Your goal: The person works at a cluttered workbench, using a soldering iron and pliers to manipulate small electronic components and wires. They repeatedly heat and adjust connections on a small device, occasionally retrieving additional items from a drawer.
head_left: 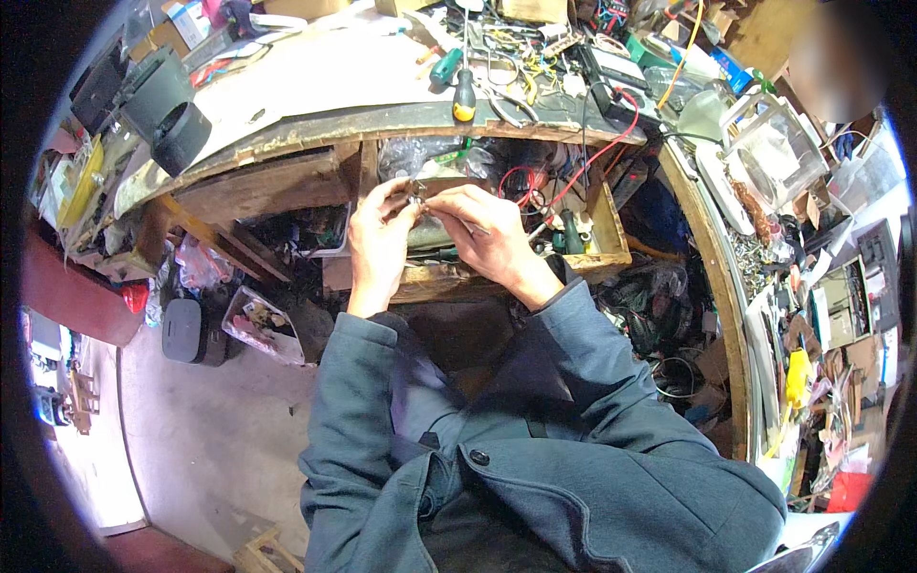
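Note:
My left hand (pixel 378 239) and my right hand (pixel 489 237) meet above an open wooden drawer (pixel 611 256). Between the fingertips of both hands is a small, shiny metal part (pixel 416 200), too small to name. The left thumb and fingers pinch it from one side. From the other side the right thumb and forefinger close on it, and the remaining right fingers are curled. Under and behind the hands, the drawer holds clear plastic bags (pixel 449 153), a red cable (pixel 521 181) and a dark-handled screwdriver (pixel 572 232).
Beyond the drawer runs a worn workbench (pixel 315 86). A yellow-and-black screwdriver (pixel 464 95), a green-handled screwdriver (pixel 445 69) and pliers (pixel 511 107) lie near its edge. A black jointed device (pixel 158 100) stands at left. Clutter fills the right side, including a yellow tool (pixel 799 380).

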